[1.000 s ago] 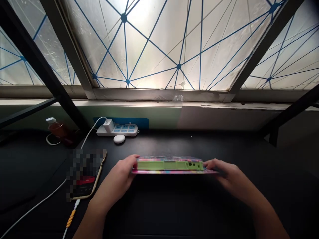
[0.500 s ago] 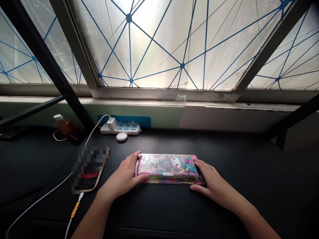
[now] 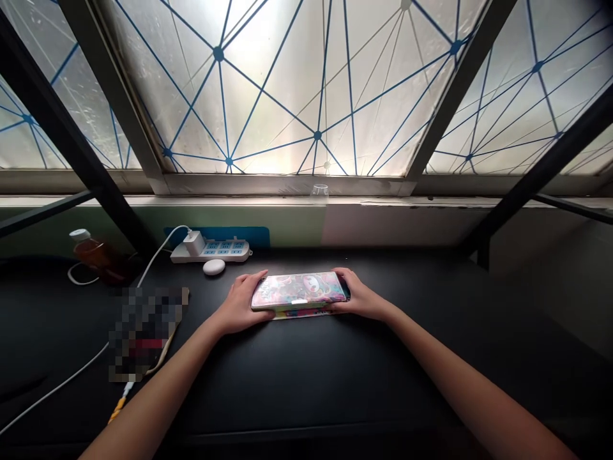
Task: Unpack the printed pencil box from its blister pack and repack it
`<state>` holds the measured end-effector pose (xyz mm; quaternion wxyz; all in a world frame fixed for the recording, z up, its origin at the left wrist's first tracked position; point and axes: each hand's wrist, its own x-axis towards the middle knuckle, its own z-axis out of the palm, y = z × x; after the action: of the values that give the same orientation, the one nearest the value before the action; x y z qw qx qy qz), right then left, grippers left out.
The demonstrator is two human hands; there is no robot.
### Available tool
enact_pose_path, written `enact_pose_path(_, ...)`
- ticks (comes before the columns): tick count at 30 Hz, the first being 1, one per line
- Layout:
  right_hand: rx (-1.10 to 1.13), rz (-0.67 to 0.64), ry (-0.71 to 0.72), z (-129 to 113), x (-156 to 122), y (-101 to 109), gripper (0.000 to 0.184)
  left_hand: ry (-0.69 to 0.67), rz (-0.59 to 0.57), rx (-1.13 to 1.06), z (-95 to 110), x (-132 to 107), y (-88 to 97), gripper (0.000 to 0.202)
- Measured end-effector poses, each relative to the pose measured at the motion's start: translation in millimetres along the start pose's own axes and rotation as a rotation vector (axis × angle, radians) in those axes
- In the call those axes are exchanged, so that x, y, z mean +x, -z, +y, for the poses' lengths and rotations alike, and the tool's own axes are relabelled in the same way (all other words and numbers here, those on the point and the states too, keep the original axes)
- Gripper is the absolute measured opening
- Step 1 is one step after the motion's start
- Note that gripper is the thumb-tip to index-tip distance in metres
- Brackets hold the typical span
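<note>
A shiny, colourful pencil case (image 3: 299, 289) with a cartoon figure on its lid sits at the middle of the black desk, between my hands. My left hand (image 3: 243, 303) grips its left end, with the thumb along the front edge and the fingers behind. On the right end, my right hand (image 3: 358, 295) is closed around the corner, its thumb at the front. A bright patterned layer shows under the lid along the front side. My palms hide both ends of the case.
A phone (image 3: 148, 335), partly pixelated, lies left with a white charging cable plugged in. Behind are a white power strip (image 3: 213, 251), a round white object (image 3: 214, 267) and a bottle with a white cap (image 3: 98, 252). A clear cup (image 3: 319, 190) stands on the windowsill.
The pencil case has moved away from me, towards the window, with both hands. My right hand has closed in more firmly on its end. The camera view has swung to the right.
</note>
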<state>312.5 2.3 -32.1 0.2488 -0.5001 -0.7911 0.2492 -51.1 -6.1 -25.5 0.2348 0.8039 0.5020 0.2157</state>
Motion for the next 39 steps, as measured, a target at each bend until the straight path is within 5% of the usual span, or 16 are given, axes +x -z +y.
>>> enact_pose_path(8,0.078,0.072,0.036,-2,-15,0,0.095,-0.133,0.074,-0.003,-1,4,2.4,0.085)
enact_pose_path(12,0.395,0.186,-0.141,-9,-11,2,0.107,-0.253,0.195,0.127,0,-1,5.8,0.084)
enact_pose_path(14,0.560,0.224,-0.257,-11,-9,3,0.095,-0.290,0.243,0.189,1,-4,6.2,0.083)
enact_pose_path(18,0.692,0.103,-0.329,-15,-12,8,0.059,-0.320,0.243,0.211,7,-8,5.3,0.086)
enact_pose_path(22,0.752,0.116,-0.307,-22,-16,13,0.055,-0.193,0.184,0.000,9,-11,6.5,0.096)
enact_pose_path(24,0.758,0.153,-0.280,-25,-16,16,0.057,-0.108,0.245,-0.113,8,-10,8.7,0.095)
enact_pose_path(27,0.675,0.206,-0.203,-28,-19,19,0.058,-0.061,0.348,-0.168,3,-9,13.6,0.078)
enact_pose_path(32,0.222,0.167,0.043,-31,-24,23,0.035,-0.207,0.268,0.009,0,-13,26.0,0.026)
enact_pose_path(39,-0.176,0.080,0.175,-33,-30,32,0.036,-0.164,0.102,0.052,15,-26,46.7,0.036)
